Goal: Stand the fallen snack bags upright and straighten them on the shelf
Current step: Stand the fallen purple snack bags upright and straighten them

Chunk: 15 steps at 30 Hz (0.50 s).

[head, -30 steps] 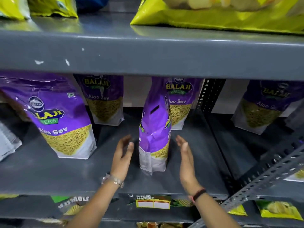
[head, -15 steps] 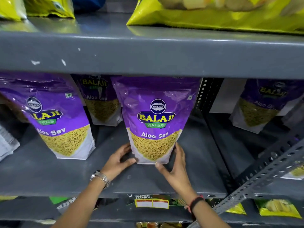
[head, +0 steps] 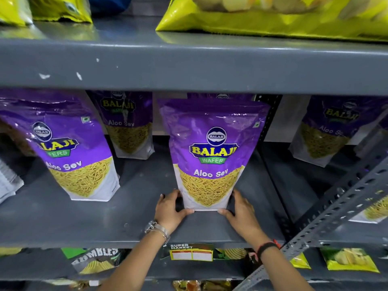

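Note:
A purple Balaji Aloo Sev bag [head: 212,152] stands upright on the grey middle shelf [head: 134,185], its front facing me. My left hand [head: 170,208] grips its lower left corner, thumb at the base. My right hand [head: 241,208] grips the lower right corner the same way. Another purple Aloo Sev bag [head: 69,150] stands to the left, tilted a little. A third [head: 128,124] stands behind it at the back. One more [head: 220,95] is mostly hidden behind the held bag.
A purple bag [head: 323,133] stands in the bay to the right, past a perforated upright [head: 268,118]. A slanted perforated metal bar [head: 344,202] crosses the lower right. Yellow bags [head: 273,19] lie on the shelf above. A white pack [head: 8,181] sits at the far left.
The centre bag was edge-on between my open hands; it has turned to face front, and both hands have closed on its bottom corners and slid it slightly forward.

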Available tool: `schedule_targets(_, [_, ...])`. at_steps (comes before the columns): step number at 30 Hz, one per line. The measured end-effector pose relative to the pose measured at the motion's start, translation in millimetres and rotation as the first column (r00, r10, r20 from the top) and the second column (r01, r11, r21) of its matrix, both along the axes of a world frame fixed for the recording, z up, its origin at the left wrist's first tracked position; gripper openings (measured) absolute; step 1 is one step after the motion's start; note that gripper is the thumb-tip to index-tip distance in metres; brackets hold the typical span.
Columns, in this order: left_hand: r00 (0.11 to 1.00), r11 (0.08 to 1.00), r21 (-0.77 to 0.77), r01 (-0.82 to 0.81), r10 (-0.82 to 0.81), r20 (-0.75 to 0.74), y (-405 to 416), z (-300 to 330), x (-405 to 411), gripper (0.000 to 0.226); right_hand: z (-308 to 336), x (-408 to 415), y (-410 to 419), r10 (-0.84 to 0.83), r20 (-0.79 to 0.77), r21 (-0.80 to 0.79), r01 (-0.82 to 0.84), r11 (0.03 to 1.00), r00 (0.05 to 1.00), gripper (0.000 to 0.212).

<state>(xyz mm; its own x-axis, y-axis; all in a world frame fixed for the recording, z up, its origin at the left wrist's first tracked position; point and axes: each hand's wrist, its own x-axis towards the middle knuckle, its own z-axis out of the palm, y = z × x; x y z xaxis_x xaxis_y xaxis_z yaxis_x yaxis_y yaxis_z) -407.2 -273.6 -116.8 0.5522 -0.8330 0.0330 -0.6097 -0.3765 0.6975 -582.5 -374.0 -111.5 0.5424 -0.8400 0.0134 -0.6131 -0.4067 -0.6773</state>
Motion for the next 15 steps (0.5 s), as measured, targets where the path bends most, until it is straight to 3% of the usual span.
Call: schedule_targets(15, [0.989,0.996,0.047,0.081,-0.086,0.121,-9.8,-17.4,-23.2,0.065,-0.1,-31.1,-0.3,-0.067,0.072,0.023,0.065,0.998,0.995,0.066])
